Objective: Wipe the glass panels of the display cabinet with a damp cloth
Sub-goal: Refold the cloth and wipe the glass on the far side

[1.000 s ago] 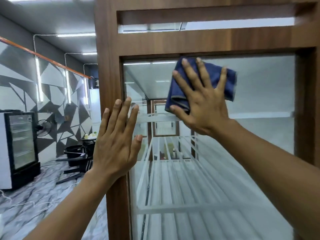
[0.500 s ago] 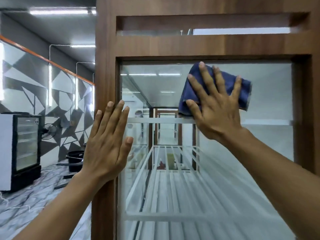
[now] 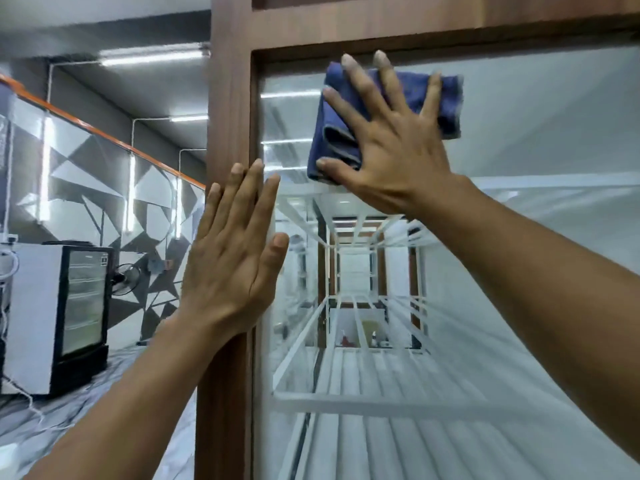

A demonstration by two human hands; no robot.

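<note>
"Under your right hand, up near the top of the pane, what is that?"

"A folded blue cloth (image 3: 446,95). My right hand (image 3: 391,147) presses it flat against the display cabinet's glass panel (image 3: 536,150). The fingers are spread and straight, none curled round it. Two fingertips reach past its upper edge, close under the wooden top rail (image 3: 415,26). The cloth's right end shows beyond my little finger."

"And the left?"

"My left hand (image 3: 232,258) lies lower and to the left of the cloth, apart from it. It is flat and holds nothing, fingers straight and close together. It rests on the cabinet's wooden upright (image 3: 227,116), with the thumb over the edge of the glass."

"Behind the glass?"

"White wire shelves (image 3: 363,403), below and beyond both hands. Well off to the left of my left hand stands a glass-door fridge (image 3: 83,303), with a small fan (image 3: 126,278) just beside it."
</note>
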